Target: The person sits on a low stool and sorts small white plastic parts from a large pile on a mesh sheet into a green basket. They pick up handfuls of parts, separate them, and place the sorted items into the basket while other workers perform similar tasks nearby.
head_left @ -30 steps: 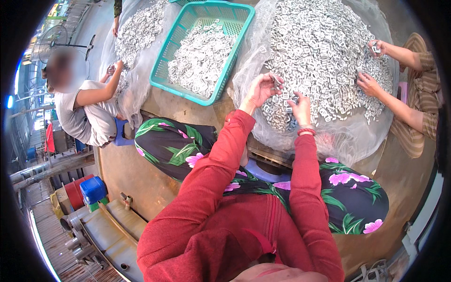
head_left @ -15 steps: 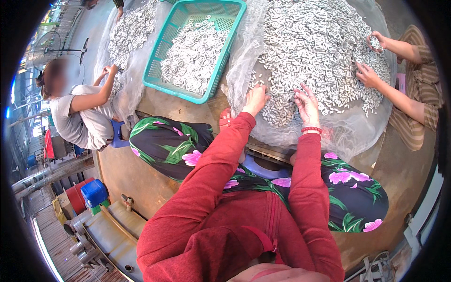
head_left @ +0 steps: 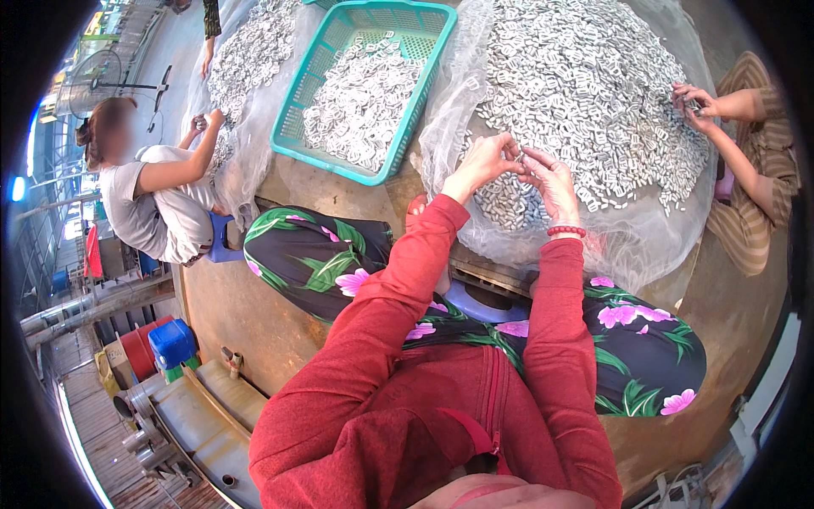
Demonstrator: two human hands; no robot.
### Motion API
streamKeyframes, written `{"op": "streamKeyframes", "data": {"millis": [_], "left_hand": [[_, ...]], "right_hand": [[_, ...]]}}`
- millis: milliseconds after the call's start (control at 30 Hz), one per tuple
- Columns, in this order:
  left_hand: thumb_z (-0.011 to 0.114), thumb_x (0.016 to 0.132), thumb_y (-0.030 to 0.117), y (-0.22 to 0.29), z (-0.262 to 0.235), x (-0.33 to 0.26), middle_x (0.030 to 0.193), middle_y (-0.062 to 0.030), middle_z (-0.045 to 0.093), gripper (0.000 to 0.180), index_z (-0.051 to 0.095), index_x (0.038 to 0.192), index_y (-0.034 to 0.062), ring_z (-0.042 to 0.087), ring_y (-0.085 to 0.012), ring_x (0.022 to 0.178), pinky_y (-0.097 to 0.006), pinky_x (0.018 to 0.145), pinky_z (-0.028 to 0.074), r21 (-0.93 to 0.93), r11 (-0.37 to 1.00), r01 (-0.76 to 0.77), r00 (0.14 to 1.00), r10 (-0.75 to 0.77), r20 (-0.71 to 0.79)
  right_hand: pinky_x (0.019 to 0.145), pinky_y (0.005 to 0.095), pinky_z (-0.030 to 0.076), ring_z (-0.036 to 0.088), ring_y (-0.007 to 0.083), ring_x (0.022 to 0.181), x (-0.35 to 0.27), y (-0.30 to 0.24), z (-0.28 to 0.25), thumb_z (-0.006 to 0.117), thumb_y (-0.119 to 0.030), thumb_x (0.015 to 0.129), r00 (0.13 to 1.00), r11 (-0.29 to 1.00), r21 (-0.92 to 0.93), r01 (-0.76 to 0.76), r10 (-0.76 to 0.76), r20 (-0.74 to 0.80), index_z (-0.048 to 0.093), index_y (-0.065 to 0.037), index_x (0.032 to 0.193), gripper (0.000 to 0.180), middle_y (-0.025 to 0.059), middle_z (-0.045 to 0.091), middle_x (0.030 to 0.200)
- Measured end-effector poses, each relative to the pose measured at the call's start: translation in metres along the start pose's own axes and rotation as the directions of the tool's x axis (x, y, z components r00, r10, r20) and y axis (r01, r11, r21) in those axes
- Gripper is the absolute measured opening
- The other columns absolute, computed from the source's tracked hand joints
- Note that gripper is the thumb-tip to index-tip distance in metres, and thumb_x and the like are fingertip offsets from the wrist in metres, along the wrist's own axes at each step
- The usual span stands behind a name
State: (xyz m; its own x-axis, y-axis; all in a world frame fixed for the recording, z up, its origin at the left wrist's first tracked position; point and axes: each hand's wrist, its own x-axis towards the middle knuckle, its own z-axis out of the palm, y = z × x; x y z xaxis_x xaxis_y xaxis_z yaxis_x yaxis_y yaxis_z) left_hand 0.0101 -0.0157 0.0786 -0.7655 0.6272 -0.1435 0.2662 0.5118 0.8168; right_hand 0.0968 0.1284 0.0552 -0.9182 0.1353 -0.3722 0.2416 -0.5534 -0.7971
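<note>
My left hand (head_left: 490, 161) and my right hand (head_left: 553, 185) meet above the near edge of a wide heap of small silvery metal pieces (head_left: 577, 93). The pieces look like little slotted buckles. Both hands are closed, fingertips pinched together around one small metal piece (head_left: 520, 157), mostly hidden by the fingers. A red bead bracelet (head_left: 566, 231) circles my right wrist. Under the heap lies a translucent mesh sheet (head_left: 606, 246), bunched up along its near and left edges.
A green plastic basket (head_left: 381, 176) partly filled with such pieces stands left of the heap. Another person's hands (head_left: 697, 106) work at its right edge. At far left a seated person (head_left: 161, 187) handles a second pile (head_left: 250, 51). Below me is a blue stool (head_left: 475, 304).
My hands have risen from the heap and come together with a small piece between them. The person at right has brought both hands together. The view has shifted slightly.
</note>
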Motion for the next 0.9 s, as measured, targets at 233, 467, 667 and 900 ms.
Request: {"op": "streamKeyframes", "data": {"millis": [233,467,667,900], "left_hand": [[0.076,0.059,0.02,0.021,-0.003,-0.001,0.073,-0.0117,0.062,0.034,0.055,0.08,0.0035,0.06,-0.0297,0.074,-0.037,0.063,0.045,0.323,0.939,-0.121,0.992,0.123,0.013],[0.073,0.063,0.019,0.035,-0.02,-0.005,0.076,-0.0116,0.061,0.029,0.057,0.082,0.0037,0.06,-0.027,0.077,-0.036,0.067,0.046,0.185,0.949,-0.257,0.966,0.255,0.03],[0.066,0.071,0.016,0.03,-0.028,-0.006,0.078,-0.011,0.061,0.018,0.062,0.086,0.0068,0.06,-0.0269,0.077,-0.035,0.067,0.046,0.174,0.973,-0.153,0.987,0.144,0.064],[0.063,0.077,0.014,0.022,-0.012,0.001,0.087,-0.0065,0.063,0.018,0.063,0.092,0.0045,0.058,-0.0152,0.082,-0.029,0.071,0.045,-0.172,0.969,-0.177,0.984,0.173,-0.043]], "right_hand": [[0.06,0.0222,0.05,0.06,0.011,0.066,0.001,-0.003,0.001,0.064,-0.014,0.079,0.999,0.992,-0.117,0.043,-0.039,0.037,0.058,0.004,0.103,0.031,0.0088,0.063,0.087],[0.056,0.0186,0.042,0.052,0.0069,0.062,0.0,-0.005,0.005,0.061,-0.009,0.08,0.997,0.991,-0.127,0.041,-0.033,0.066,0.059,0.002,0.104,0.027,0.0045,0.063,0.084],[0.056,0.019,0.045,0.053,0.0067,0.061,-0.006,-0.014,0.003,0.059,-0.006,0.081,0.994,0.995,0.007,-0.097,0.097,0.058,0.059,0.003,0.105,0.025,0.0017,0.059,0.076],[0.067,0.0259,0.051,0.056,0.0108,0.08,-0.002,-0.015,-0.005,0.057,-0.004,0.082,0.995,0.959,0.266,-0.099,0.095,0.027,0.057,0.0,0.104,0.023,0.0037,0.057,0.092]]}}
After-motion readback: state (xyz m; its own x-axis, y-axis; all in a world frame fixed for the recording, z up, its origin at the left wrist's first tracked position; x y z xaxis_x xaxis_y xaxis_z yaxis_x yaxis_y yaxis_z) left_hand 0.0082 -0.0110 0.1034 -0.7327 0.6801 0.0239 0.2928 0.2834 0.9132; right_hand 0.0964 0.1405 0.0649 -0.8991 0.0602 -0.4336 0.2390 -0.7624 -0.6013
